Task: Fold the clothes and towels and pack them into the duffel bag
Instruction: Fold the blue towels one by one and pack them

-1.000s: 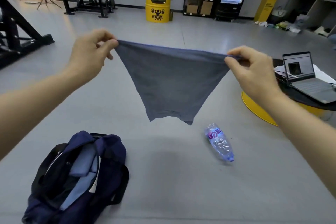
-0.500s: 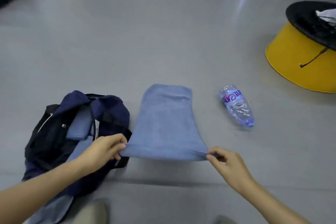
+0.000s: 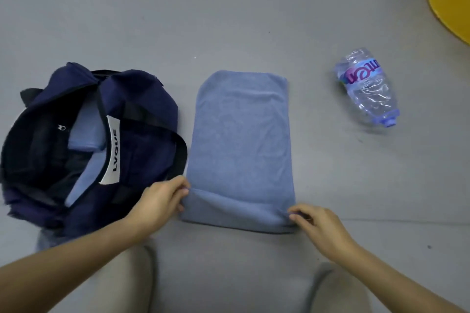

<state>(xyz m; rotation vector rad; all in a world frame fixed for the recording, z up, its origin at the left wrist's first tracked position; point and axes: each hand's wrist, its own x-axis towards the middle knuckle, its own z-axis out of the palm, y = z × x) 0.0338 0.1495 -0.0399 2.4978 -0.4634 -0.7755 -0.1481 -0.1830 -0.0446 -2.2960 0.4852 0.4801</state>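
Grey floor (image 3: 229, 7) carries blue towel (image 3: 241, 140), long axis running away from me; left grip (image 3: 159, 202) & right grip (image 3: 318, 223) pinch its near corners. Duffel bag (image 3: 142, 99) beside left grip, contents half hidden.

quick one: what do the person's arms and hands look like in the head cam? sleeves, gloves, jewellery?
The left hand and right hand are bare: no gloves, rings, watch or wristbands visible. The left forearm and right forearm are uncovered as far as the frame shows, with no sleeve edge in view. No markings or tattoos can be seen.
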